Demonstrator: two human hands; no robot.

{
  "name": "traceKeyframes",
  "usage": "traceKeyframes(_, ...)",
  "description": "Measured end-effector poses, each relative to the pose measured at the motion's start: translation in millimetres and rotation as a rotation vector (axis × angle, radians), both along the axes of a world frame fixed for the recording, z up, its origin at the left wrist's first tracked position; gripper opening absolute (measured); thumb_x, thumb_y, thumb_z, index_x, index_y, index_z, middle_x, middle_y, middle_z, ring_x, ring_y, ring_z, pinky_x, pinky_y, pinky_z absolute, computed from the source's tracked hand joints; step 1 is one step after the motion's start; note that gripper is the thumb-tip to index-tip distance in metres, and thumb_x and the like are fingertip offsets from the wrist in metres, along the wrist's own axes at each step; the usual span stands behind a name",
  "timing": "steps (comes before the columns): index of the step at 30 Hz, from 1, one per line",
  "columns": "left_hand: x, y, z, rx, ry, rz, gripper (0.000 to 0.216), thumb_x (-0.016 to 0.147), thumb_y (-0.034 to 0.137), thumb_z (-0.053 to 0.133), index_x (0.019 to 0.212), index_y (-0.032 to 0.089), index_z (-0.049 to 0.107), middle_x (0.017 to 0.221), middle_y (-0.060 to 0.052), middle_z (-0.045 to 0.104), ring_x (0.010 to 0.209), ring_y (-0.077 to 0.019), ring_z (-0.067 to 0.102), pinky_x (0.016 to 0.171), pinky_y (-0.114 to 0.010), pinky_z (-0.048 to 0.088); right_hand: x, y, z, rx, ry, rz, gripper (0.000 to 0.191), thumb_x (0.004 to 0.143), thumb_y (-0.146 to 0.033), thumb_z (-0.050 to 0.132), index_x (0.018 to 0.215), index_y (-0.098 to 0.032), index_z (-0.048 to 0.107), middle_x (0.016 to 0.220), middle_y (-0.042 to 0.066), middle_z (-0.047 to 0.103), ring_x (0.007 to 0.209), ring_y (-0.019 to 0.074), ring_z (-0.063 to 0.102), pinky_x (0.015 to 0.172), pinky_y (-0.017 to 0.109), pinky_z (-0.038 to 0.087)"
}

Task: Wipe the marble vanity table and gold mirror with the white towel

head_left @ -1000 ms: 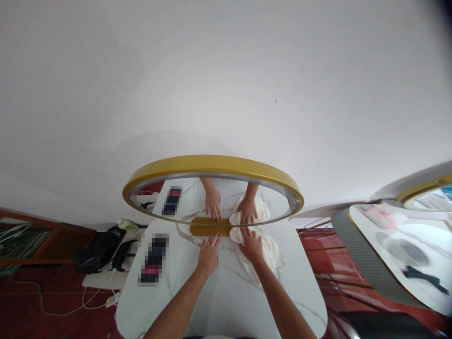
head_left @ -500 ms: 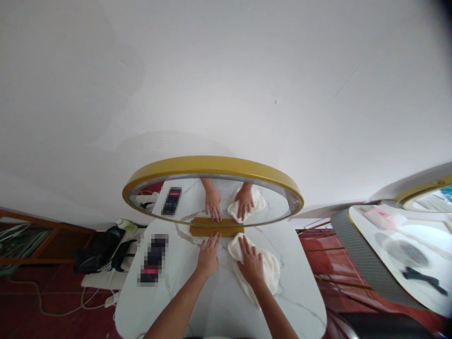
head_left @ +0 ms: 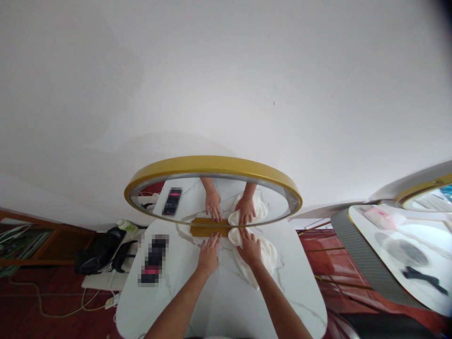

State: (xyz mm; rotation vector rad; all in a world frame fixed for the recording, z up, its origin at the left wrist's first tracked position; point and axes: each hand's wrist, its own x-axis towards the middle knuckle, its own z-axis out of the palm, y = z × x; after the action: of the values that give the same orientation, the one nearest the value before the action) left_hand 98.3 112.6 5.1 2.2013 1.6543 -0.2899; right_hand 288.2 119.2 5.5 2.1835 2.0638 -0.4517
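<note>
My left hand (head_left: 209,252) lies with its fingers stretched out, the fingertips at the gold base (head_left: 208,230) of the mirror. Under my right hand (head_left: 251,249) is a crumpled white cloth (head_left: 269,259); the palm presses down on it, fingers extended towards the mirror. The cloth's far edge touches and covers the right end of the gold base. Both hands and the cloth are reflected in the oval, gold-framed mirror (head_left: 213,165). All of this rests on a white marble-patterned table (head_left: 219,306).
A pixelated dark object (head_left: 154,260) lies on the table's left side. Left of the table, a black bag (head_left: 100,249), a green-capped bottle (head_left: 127,226) and cables sit low down. A second white table (head_left: 406,249) with a dark strap (head_left: 423,278) stands at the right.
My right hand has slid forward with the white cloth, up against the mirror's base, covering its right end. My left hand stays in nearly the same place.
</note>
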Motion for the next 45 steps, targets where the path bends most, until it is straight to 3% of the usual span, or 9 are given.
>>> traceKeyframes(5,0.8,0.6,2.1,-0.018,0.008,0.014,0.094,0.062,0.003,0.041,0.146,0.025,0.005,0.153,0.005,0.010,0.139,-0.0199,0.008,0.111,-0.043,0.014,-1.8,0.6,0.5,-0.009,-0.008,-0.005,0.085,0.078,-0.023,0.051,0.144,-0.032,-0.001,0.152,0.004,0.011,0.123,0.0298,0.034,0.096,0.045,0.028)
traceKeyframes(12,0.4,-0.8,2.3,0.002,-0.040,0.011,0.089,0.064,0.004,0.040,0.146,0.024,0.010,0.153,0.004,0.012,0.139,-0.0194,0.009,0.112,-0.041,0.013,-14.6,-30.6,-7.5,-0.001,-0.001,-0.024,0.087,0.077,-0.021,0.049,0.143,-0.036,-0.007,0.153,-0.004,-0.003,0.125,0.0292,0.031,0.095,0.045,0.030)
traceKeyframes(21,-7.1,10.2,0.7,-0.015,-0.196,0.083,0.078,0.064,0.008,0.043,0.139,0.024,0.033,0.147,0.003,0.031,0.136,-0.0158,0.022,0.110,-0.030,0.018,-41.3,-33.0,-7.6,-0.019,0.053,-0.064,0.088,0.079,-0.024,0.050,0.143,-0.033,-0.009,0.153,0.001,-0.003,0.125,0.0279,0.033,0.093,0.042,0.032)
traceKeyframes(26,-16.9,2.2,2.3,0.067,-0.262,0.148,0.070,0.070,0.006,0.038,0.138,0.019,0.034,0.144,-0.001,0.035,0.132,-0.0127,0.029,0.109,-0.026,0.022,-70.4,-28.2,-12.2,0.010,0.108,-0.065,0.086,0.079,-0.028,0.050,0.144,-0.030,-0.005,0.153,0.003,-0.001,0.124,0.0289,0.035,0.093,0.043,0.033)
traceKeyframes(30,-30.4,-19.1,-7.9,0.253,-0.422,0.207,0.065,0.072,0.004,0.035,0.135,0.017,0.036,0.139,-0.006,0.040,0.130,-0.0157,0.032,0.109,-0.033,0.026,-100.0,-23.0,-19.5,0.024,0.288,-0.087,0.087,0.077,-0.029,0.052,0.146,-0.023,-0.001,0.153,0.007,-0.001,0.124,0.0304,0.036,0.097,0.041,0.033)
traceKeyframes(36,-53.7,-30.5,-18.7,0.430,-0.586,0.283,0.054,0.081,0.007,0.034,0.132,0.023,0.042,0.131,-0.006,0.047,0.125,-0.0192,0.040,0.106,-0.042,0.034,-130.0,-10.9,-28.4,0.003,0.544,0.130,0.093,0.069,-0.019,0.055,0.146,-0.016,0.002,0.152,0.013,0.004,0.137,0.0287,0.015,0.104,0.042,0.026)
traceKeyframes(40,-69.8,-21.6,-22.1,0.438,-0.521,0.292,0.046,0.087,0.021,0.040,0.134,0.026,0.041,0.140,-0.004,0.038,0.132,-0.0219,0.030,0.109,-0.044,0.029,-129.0,-11.4,-30.1,-0.019,0.621,0.287,0.108,0.056,-0.027,0.071,0.145,-0.016,0.011,0.150,0.013,0.017,0.136,0.0265,0.020,0.104,0.038,0.030)
traceKeyframes(45,-79.4,-16.2,-37.7,0.387,-0.456,0.252,0.051,0.085,0.021,0.043,0.135,0.026,0.039,0.146,-0.002,0.031,0.138,-0.0238,0.015,0.112,-0.046,0.024,-108.6,-23.6,-26.8,0.046,0.586,0.214,0.075,0.075,-0.022,0.049,0.144,-0.019,0.020,0.148,0.008,0.025,0.134,0.0205,0.024,0.107,0.037,0.028)
